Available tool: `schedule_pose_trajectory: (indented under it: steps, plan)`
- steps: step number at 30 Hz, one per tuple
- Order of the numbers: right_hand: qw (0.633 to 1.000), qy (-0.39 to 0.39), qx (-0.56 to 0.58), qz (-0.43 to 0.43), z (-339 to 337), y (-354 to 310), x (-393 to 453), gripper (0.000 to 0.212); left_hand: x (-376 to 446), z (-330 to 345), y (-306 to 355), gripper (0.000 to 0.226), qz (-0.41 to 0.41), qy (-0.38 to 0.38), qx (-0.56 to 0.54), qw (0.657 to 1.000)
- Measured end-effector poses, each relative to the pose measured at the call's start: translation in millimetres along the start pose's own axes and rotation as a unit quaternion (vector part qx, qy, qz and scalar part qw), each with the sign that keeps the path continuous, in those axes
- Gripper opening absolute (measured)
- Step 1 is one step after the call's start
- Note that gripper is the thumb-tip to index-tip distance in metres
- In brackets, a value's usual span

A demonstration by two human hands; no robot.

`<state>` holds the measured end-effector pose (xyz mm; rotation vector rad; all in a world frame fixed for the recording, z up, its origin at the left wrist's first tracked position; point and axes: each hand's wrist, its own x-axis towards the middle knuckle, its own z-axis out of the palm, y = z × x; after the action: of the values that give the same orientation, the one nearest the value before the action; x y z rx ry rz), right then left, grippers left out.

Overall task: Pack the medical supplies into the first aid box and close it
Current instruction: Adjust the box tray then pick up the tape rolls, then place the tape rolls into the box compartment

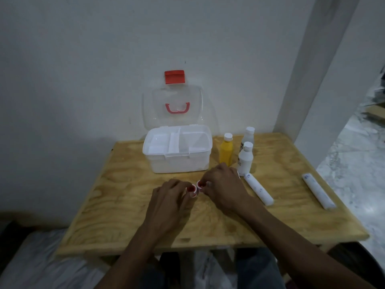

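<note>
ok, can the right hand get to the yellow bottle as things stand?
Probably yes. The yellow bottle stands upright just beyond the right hand, with nothing between them. But that hand is pinching a small red-and-white roll, so it would likely need to put that down first. The white bottle stands close on its right.

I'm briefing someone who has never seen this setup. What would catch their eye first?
The open first aid box at the table's far edge, its clear lid raised against the wall. Nearer, the left hand and right hand each pinch a small red-and-white roll. A yellow bottle stands right of the box.
</note>
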<state>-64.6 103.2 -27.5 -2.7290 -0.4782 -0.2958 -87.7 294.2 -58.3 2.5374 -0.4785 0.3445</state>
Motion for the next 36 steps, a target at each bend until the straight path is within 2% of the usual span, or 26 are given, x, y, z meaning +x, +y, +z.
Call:
schedule_pose_trajectory:
  steps: [6,11,17,19,23,28,33,36]
  plan:
    - [1.0,-0.008,-0.02,-0.021,1,3,-4,0.019,2,4,1,0.031,0.0,-0.003,0.061,0.998]
    - [0.999,-0.026,-0.02,-0.02,-2,-1,-2,0.019,2,-2,4,0.044,-0.003,-0.016,0.066,0.998]
    - [0.997,0.028,0.061,-0.039,-39,-21,19,0.017,5,-34,-6,0.026,-0.003,0.113,0.037,0.993]
    - [0.994,0.063,0.066,-0.054,-49,-25,40,0.016,19,-53,-14,0.019,-0.019,0.141,0.035,0.989]
    - [0.993,0.076,0.074,-0.055,-52,-32,90,0.018,58,-87,-30,0.017,-0.042,0.18,0.045,0.982]
    - [0.996,0.062,0.051,-0.039,-38,-48,150,0.025,110,-102,-54,0.023,-0.073,0.148,0.081,0.983]
    - [0.998,0.035,0.026,-0.051,-18,-55,188,0.021,140,-93,-68,0.025,-0.101,0.081,0.134,0.982]
    - [0.998,0.023,0.004,-0.054,-7,-55,200,0.018,146,-85,-74,0.023,-0.106,0.07,0.14,0.982]
